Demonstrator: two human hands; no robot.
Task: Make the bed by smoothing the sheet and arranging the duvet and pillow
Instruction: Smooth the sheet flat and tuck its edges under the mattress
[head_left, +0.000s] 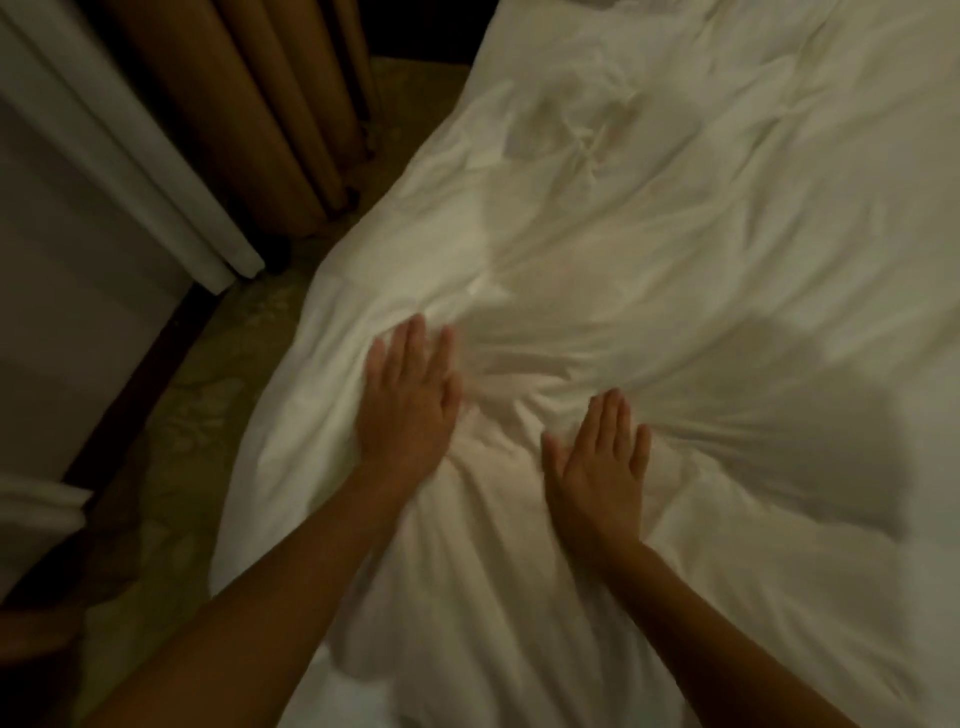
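Head view: white duvet (649, 249) covers most of the frame, spread over the bed, heavily wrinkled, with creases fanning out from the area between the hands. Its left edge hangs down toward the patterned carpet (171, 426).

Left hand (408, 410) lies flat on the duvet near that left edge, palm down, fingers straight and slightly spread, gripping nothing; slightly motion-blurred. Right hand (597, 467) lies flat on the duvet just beside it, nearer the camera, palm down, fingers straight and close together, gripping nothing. The hands are apart, with a bunched ridge of fabric between them. Both forearms are bare.

A dark shadow falls on the duvet right of the right hand. Cannot tell sheet or pillow apart from the duvet.

Brown curtain (270, 104) hangs at top left, down to the carpet. White trim (130, 156) runs diagonally left of the curtain.
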